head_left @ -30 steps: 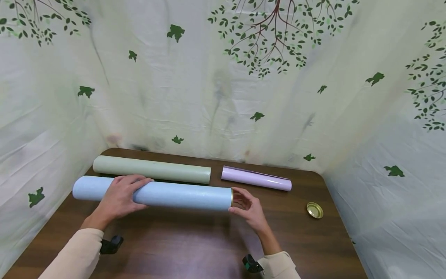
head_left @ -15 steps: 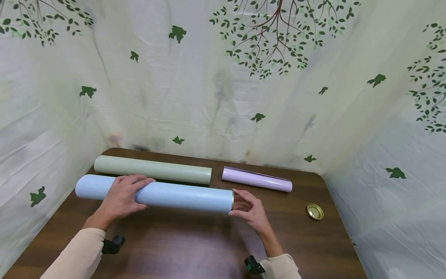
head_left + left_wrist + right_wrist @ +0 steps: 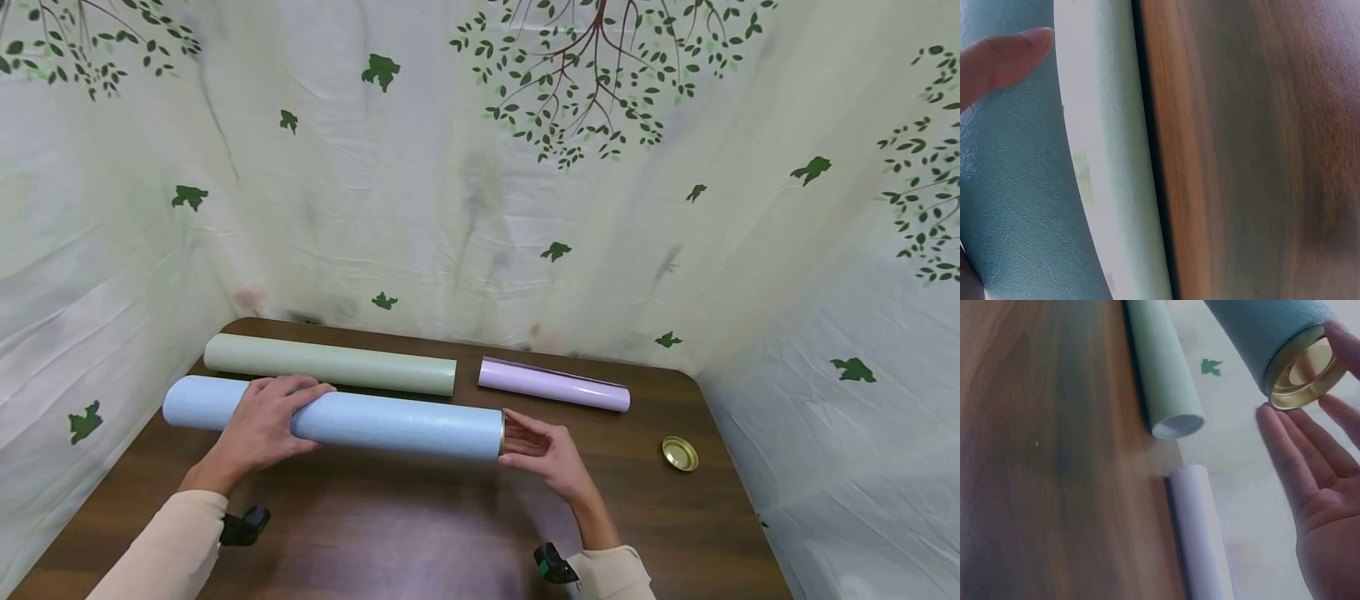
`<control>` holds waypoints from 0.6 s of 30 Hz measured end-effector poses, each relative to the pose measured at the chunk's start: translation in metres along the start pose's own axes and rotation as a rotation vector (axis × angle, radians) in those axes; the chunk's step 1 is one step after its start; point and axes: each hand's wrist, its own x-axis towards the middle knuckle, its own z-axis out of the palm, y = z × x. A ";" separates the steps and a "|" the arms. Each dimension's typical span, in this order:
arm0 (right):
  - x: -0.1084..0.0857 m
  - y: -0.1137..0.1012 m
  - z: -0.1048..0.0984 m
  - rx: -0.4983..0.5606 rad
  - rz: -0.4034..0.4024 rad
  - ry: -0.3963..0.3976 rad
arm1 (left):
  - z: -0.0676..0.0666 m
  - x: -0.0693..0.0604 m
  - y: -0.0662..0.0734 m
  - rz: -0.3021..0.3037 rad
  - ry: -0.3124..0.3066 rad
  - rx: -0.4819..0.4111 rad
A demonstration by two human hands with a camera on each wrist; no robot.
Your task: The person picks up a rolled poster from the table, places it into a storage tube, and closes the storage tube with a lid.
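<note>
At left, the left hand [image 3: 262, 419] grips the blue tube [image 3: 408, 426]; the right hand [image 3: 553, 457] pinches its cap [image 3: 1304, 370], likely working it, needing steadiness next.

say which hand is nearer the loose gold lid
Right hand, by one end of the blue tube, left of the lid; left hand grips the tube, farther left.

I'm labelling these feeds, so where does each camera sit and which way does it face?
Head: worn on the head, facing forward and down over the table toward the leaf-print cloth; left hand, right hand and sleeves show.
Left wrist: on that wrist, facing the blue tube and pale green tube; part of the left hand shows.
Right wrist: on that wrist, facing the blue tube's gold end; the right hand shows.
Shared: head and right wrist both show the lavender roll.
</note>
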 end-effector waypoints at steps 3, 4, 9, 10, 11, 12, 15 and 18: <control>0.000 0.000 -0.001 -0.019 0.015 0.010 | 0.000 0.000 0.001 -0.009 -0.013 -0.003; -0.001 0.000 -0.001 -0.022 0.017 0.013 | 0.000 0.000 0.001 -0.010 -0.014 -0.003; -0.003 0.002 0.001 -0.011 0.019 0.033 | 0.000 0.002 0.003 -0.012 -0.026 -0.005; -0.003 0.002 0.001 -0.005 0.018 0.037 | 0.000 0.002 0.003 -0.012 -0.028 -0.005; -0.004 0.002 0.001 -0.002 0.017 0.042 | 0.000 0.003 0.004 -0.013 -0.030 -0.006; -0.004 0.003 0.002 -0.004 0.015 0.048 | -0.001 0.003 0.004 -0.014 -0.032 -0.005; -0.006 0.004 0.004 -0.006 0.009 0.063 | -0.002 0.004 0.005 -0.021 -0.039 -0.007; -0.008 0.006 0.006 -0.023 -0.007 0.077 | -0.003 0.004 0.006 -0.027 -0.046 -0.006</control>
